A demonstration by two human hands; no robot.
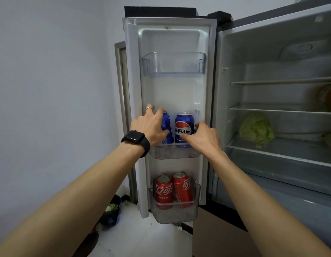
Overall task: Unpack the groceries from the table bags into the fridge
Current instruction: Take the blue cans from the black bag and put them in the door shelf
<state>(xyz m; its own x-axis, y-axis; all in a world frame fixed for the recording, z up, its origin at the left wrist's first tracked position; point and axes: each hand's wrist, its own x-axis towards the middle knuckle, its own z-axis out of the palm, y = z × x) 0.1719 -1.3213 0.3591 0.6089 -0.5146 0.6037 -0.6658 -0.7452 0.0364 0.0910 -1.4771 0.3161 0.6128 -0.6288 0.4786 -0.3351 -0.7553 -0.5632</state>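
- Grips the left blue can with the left hand: thumb across the front, other fingers curled round the far side, one finger with a ring stretched up against the door lining.
- Holds the right blue can with the right hand: thumb low on the front, fingers curled round the right side of it.
- Both blue cans upright, side by side with a small gap between, in the middle door bin of the open fridge door.
- Lower, in the bottom door bin, two red cans upright and very close together; cannot tell whether touching.
- Higher on the same door, the top door bin of clear plastic.
- On the right, inside the fridge, a green cabbage lying on a shelf, well apart from the cans.
- Black watch on the left wrist.
- At the lower left, on the floor, a dark bucket with green leaf scraps inside.
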